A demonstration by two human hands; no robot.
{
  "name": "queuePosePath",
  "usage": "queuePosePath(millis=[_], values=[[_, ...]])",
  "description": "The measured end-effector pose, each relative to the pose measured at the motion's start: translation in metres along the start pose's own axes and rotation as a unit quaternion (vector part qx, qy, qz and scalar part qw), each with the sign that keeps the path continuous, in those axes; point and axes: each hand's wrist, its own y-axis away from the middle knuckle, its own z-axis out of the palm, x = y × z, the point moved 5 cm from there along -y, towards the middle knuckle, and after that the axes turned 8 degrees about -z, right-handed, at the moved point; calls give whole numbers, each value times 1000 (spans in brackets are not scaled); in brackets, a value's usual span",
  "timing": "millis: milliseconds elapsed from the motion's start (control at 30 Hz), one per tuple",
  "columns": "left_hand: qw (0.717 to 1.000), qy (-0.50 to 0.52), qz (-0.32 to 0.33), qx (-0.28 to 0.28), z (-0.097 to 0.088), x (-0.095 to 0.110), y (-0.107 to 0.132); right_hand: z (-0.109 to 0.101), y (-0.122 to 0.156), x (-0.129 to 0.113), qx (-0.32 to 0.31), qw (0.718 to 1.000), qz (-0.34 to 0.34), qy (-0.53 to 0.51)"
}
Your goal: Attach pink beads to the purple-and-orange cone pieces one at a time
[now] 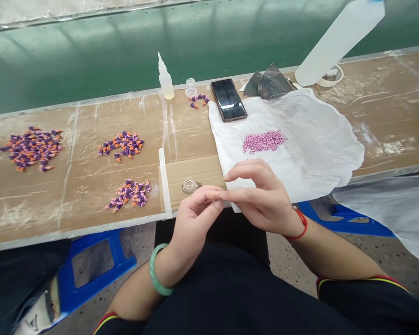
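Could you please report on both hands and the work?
Left hand and right hand: fingertips together, any held piece indiscernible. Pink pieces: heaped on white sheet. Nearby: small round item beyond left hand.

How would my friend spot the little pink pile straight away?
Find the brown table, then the white sheet on it. The pink pile lies on that sheet, between the phone and the right hand. Unlike the purple piles, its bits are far tinier.

Head-worn view — forward, downward, close over the table [82, 190]
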Motion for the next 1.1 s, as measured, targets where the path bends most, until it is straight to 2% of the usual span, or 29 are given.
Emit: queuePosePath(millis=[100,200,300,367,433,500,700,867,1100], values=[[996,58,-64,-14,3,-3,-3,0,2,0,15,1000,15,5],[993,84,-79,-4,6,-8,-5,7,9,3,60,985,143,-78],[996,65,-46,28,5,-14,-8,25,21,1,128,933,264,-208],[998,30,-4,58,3,-16,-8,36,27,-2,176,900,298,-266],[995,-25,47,85,0,-16,-8,42,29,-3,201,884,314,-281],[985,-97,98,101,-2,-11,-6,42,28,-3,187,892,315,-265],[929,-290,215,86,2,14,1,19,9,-2,53,959,247,-131],[900,-374,220,39,9,24,3,11,0,-2,-34,972,223,-72],[883,-418,212,36,9,28,2,13,-1,0,-59,970,223,-75]])
